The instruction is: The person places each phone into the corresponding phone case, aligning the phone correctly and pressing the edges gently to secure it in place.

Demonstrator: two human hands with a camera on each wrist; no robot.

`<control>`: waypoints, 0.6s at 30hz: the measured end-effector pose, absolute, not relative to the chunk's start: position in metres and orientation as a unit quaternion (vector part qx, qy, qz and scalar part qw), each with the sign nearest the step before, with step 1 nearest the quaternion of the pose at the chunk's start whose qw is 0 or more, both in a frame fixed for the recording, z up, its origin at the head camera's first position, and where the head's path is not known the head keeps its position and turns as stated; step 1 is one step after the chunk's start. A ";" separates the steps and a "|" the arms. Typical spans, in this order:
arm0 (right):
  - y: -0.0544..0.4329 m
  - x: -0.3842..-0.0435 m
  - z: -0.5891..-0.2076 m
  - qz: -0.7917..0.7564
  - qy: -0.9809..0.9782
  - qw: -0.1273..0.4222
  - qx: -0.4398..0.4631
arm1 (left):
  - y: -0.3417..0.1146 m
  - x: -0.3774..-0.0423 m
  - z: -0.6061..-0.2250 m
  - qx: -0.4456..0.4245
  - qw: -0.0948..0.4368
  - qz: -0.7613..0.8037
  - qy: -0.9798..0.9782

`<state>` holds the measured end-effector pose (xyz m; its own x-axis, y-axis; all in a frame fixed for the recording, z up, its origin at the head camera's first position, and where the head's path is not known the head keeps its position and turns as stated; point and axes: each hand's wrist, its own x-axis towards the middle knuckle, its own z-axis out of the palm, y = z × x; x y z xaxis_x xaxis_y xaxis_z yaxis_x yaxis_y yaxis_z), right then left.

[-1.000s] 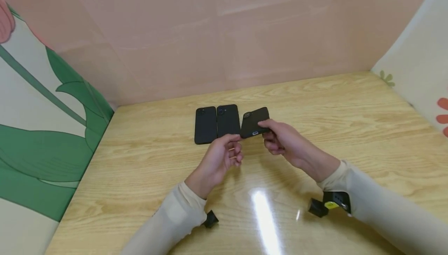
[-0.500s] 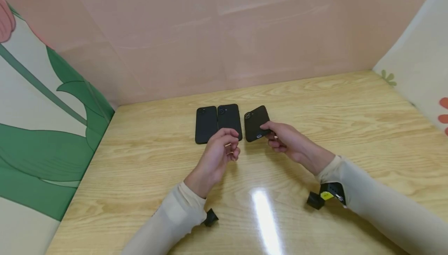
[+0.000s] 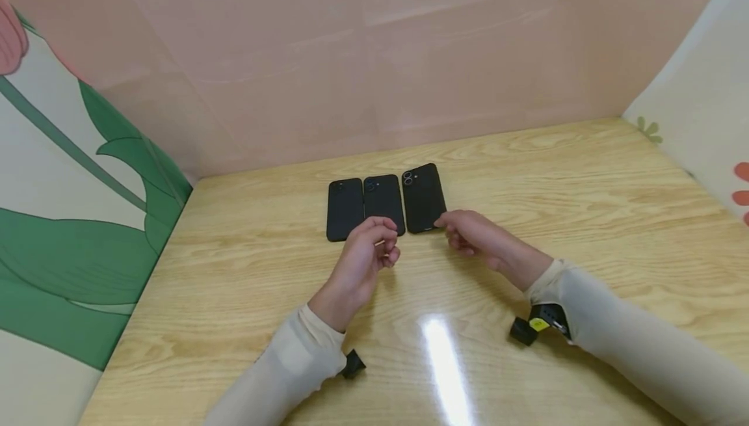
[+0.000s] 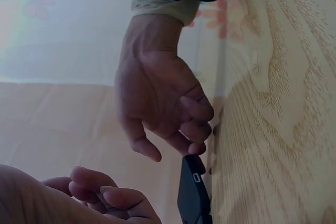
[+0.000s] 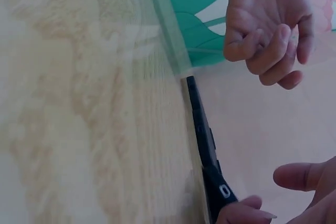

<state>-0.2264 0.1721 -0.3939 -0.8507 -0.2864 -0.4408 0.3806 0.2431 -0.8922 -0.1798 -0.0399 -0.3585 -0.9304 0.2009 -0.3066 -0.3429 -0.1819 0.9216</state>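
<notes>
Three black phones lie side by side, backs up: the left phone (image 3: 344, 211), the middle phone (image 3: 383, 198) and the right phone (image 3: 423, 195). At the right phone's near end, my right hand (image 3: 475, 236) touches the corner with a fingertip. Its thumb is spread away from the phone (image 5: 214, 187) in the right wrist view. Whether that near end rests fully on the table, I cannot tell. My left hand (image 3: 364, 253) hovers before the middle phone, fingers loosely curled around nothing, and hides part of its lower edge.
The wood-grain table (image 3: 251, 270) reaches back to a pink cloth wall (image 3: 374, 75). Side panels with printed plants stand left (image 3: 82, 244) and right (image 3: 696, 88). A black device (image 3: 547, 317) sits on the right wrist, and a dark piece (image 3: 353, 364) juts from under the left sleeve.
The right phone, earlier tilted in the right hand's grip, has been lowered and straightened beside the middle one. The right thumb has come off it. The left hand has drawn back from its corner.
</notes>
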 end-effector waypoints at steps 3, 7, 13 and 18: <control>0.173 -0.226 -0.394 -0.609 0.747 0.261 0.047 | -0.040 -0.179 -0.358 -0.058 0.178 0.765 0.616; 0.173 -0.226 -0.390 -0.596 0.768 0.230 0.043 | -0.040 -0.180 -0.355 -0.058 0.165 0.762 0.623; 0.168 -0.225 -0.393 -0.464 0.863 0.174 -0.097 | -0.050 -0.188 -0.350 -0.012 0.125 0.642 0.756; 0.166 -0.219 -0.394 -0.258 0.933 0.132 -0.213 | -0.067 -0.197 -0.352 0.102 0.075 0.302 0.945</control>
